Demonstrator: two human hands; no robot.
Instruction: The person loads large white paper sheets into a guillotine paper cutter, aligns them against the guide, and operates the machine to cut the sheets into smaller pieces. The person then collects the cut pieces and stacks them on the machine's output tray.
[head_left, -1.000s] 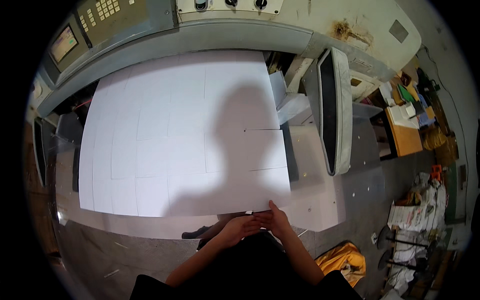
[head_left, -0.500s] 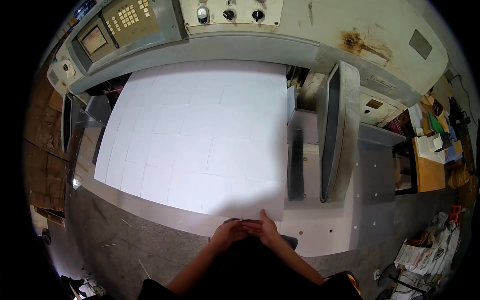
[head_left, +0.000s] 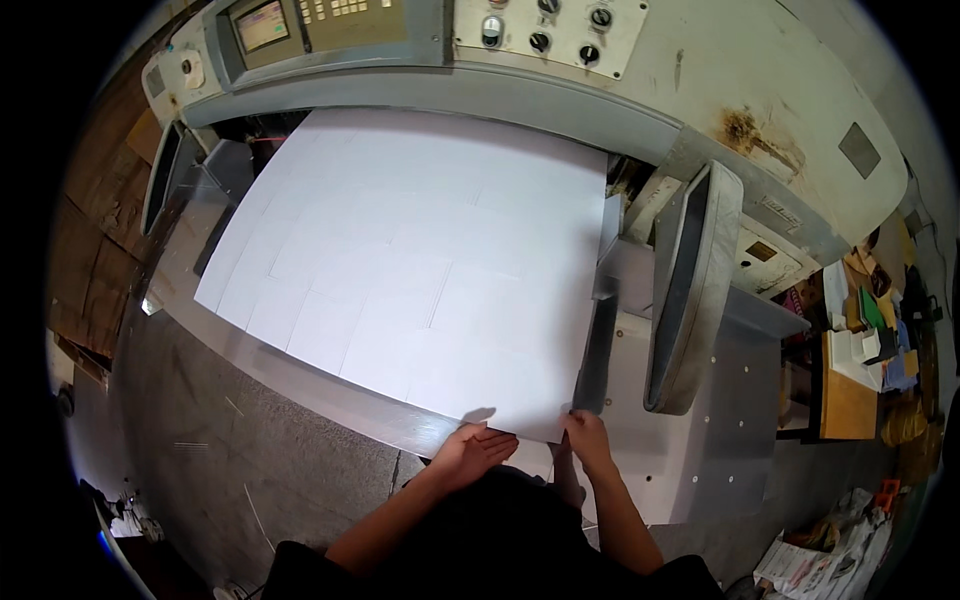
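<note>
A large white sheet (head_left: 400, 240), marked with faint rectangular outlines, lies on the metal bed of a cutting machine. Whether more sheets lie under it I cannot make out. At its near edge, my left hand (head_left: 474, 454) rests with fingers stretched out and together, palm turned toward the edge. My right hand (head_left: 588, 440) is closed at the near right corner of the sheet, thumb and fingers bent about the edge; its fingertips are partly hidden.
Ahead stands the machine body with a keypad and screen (head_left: 263, 26) and a knob panel (head_left: 545, 35). A tall grey upright guard (head_left: 695, 290) rises right of the sheet, beside a dark side fence (head_left: 597, 350). Further right is a cluttered wooden table (head_left: 850, 400); bags (head_left: 815, 560) lie on the floor.
My hands, together at the near edge before, have moved apart; the right one went to the right corner. The sheet looks turned slightly as the view shifted and tilted.
</note>
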